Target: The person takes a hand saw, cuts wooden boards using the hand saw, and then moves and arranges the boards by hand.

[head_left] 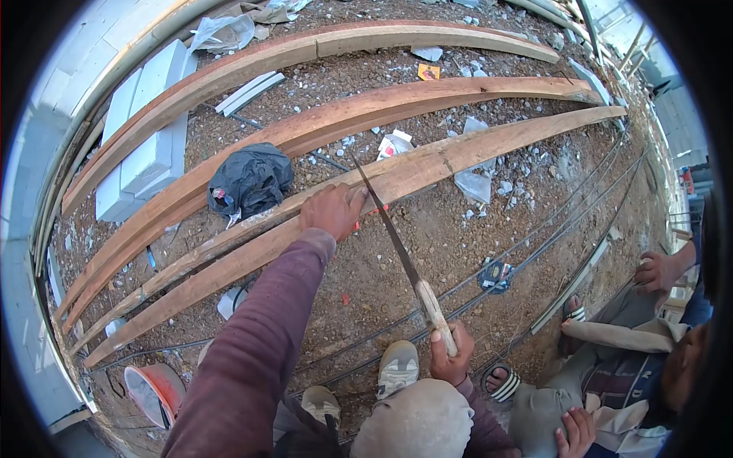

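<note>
Stony brown earth (351, 267), littered with scraps of plastic, spreads out before us, with white blocks (145, 160) stacked toward its far left corner. Long timbers lie across it, and the nearest beam (519, 139) runs from the left edge of the ground up toward the far right. At mid-length the worker's left hand (334, 210) bears down on that beam; from where I stand I cannot tell how far its fingers close around the wood. The right hand (452, 355) is wrapped about the pale handle of a saw (398, 248), whose blade lies across the beam just beside the left hand. I take this to be the cutting step, though whether the teeth have bitten I cannot make out. To my mind the next stroke calls for a steady left hand, fingers clear of the blade, and an even pull along one line. A black bag (252, 179) sits just beyond the beam, while a co-worker's hand (657, 271) shows near the right edge of the ground.
</note>
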A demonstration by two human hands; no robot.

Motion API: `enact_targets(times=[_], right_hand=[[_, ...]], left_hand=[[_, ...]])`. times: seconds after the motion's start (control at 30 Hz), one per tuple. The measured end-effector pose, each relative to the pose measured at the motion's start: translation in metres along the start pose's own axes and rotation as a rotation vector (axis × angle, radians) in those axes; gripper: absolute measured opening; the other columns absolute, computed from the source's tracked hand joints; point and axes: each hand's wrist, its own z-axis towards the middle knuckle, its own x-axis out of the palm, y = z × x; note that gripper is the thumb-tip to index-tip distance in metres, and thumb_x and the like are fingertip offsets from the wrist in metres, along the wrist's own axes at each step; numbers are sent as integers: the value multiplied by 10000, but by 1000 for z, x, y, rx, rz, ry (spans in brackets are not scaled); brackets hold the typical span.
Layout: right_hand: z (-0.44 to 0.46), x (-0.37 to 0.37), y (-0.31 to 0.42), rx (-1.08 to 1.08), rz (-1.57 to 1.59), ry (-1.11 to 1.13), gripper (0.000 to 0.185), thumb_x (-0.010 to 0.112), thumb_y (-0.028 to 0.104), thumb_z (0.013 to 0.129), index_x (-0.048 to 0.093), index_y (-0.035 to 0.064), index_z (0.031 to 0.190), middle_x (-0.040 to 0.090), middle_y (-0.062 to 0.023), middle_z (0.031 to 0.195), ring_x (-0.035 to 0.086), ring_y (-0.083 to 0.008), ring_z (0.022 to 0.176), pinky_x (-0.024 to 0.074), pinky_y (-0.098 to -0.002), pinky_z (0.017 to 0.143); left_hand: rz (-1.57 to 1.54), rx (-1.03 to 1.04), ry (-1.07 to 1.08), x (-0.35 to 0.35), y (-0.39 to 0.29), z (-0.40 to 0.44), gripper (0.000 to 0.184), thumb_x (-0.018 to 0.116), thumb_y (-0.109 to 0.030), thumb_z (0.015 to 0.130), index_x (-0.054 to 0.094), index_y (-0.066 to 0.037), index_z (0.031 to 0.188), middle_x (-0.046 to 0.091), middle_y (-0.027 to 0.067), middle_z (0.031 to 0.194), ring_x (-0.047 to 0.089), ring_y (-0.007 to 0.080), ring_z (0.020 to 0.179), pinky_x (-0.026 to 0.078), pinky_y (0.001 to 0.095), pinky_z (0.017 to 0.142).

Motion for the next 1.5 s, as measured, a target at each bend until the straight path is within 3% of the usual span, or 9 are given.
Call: enact_targets(times=[0.17, 0.27, 0.37, 0.47, 0.73, 0.97, 1.23, 1.37, 1.5], right_hand=[[84, 54, 15, -53, 39, -13, 215, 683, 166, 952, 574, 17, 842, 539, -86, 664, 520, -179, 576, 413, -361, 544], [97, 62, 15, -100, 39, -4, 224, 670, 169, 964, 567, 19, 834, 525, -83, 661, 503, -169, 577, 400, -358, 541], [93, 61, 16, -66, 62, 13, 233, 643, 171, 982, 570, 13, 827, 500, -79, 665, 487, -147, 602, 381, -349, 551], [94, 59, 13, -91, 40, 12, 222, 658, 171, 968, 572, 16, 834, 510, -88, 670, 505, -170, 595, 396, -359, 550], [7, -2, 17, -50, -91, -11, 160, 674, 146, 929, 613, 13, 867, 532, -91, 668, 543, -210, 584, 442, -362, 565], [77, 61, 12, -46, -22, -42, 204, 669, 138, 941, 562, 33, 802, 517, -87, 627, 504, -209, 545, 394, -379, 522], [3, 2, 1, -40, -59, -50, 251, 676, 226, 942, 623, -1, 851, 582, -115, 695, 586, -209, 604, 460, -340, 574], [76, 55, 6, -70, -59, -33, 253, 672, 186, 958, 570, 15, 801, 525, -89, 649, 507, -179, 559, 392, -360, 525], [39, 29, 2, -28, -18, -13, 239, 679, 202, 949, 599, 13, 827, 524, -90, 647, 511, -181, 561, 409, -356, 537]], left_hand=[[-3, -21, 45, -11, -8, 0, 598, 433, -572, 1036, 700, -46, 1137, 712, 220, 1083, 682, 397, 1044, 516, 498, 926], [-59, 57, -25, 8, 10, 4, 630, 518, -617, 978, 657, -37, 1181, 688, 209, 1108, 670, 399, 1065, 514, 507, 928], [144, 332, -268, -7, 15, -23, 684, 674, -611, 876, 580, -30, 1225, 651, 198, 1159, 657, 401, 1085, 519, 506, 932], [197, 153, 17, -3, 31, -22, 741, 802, -535, 781, 518, -31, 1243, 623, 188, 1181, 652, 405, 1081, 528, 501, 925], [141, 112, 107, -9, 28, -17, 666, 841, -423, 768, 512, -32, 1195, 629, 204, 1184, 661, 405, 1069, 543, 500, 900], [151, 99, 72, -5, 31, -15, 636, 859, -348, 744, 525, -50, 1196, 637, 159, 1173, 670, 355, 1088, 562, 471, 883], [159, 119, 57, 0, 37, -19, 644, 862, -373, 738, 521, -48, 1177, 628, 173, 1179, 673, 374, 1070, 566, 493, 872], [145, 122, 59, 1, 36, -13, 645, 862, -368, 735, 526, -42, 1178, 631, 176, 1173, 674, 373, 1074, 565, 493, 866], [128, 129, 52, -6, 31, -20, 635, 863, -362, 734, 533, -36, 1167, 635, 179, 1165, 674, 379, 1070, 559, 491, 872]])
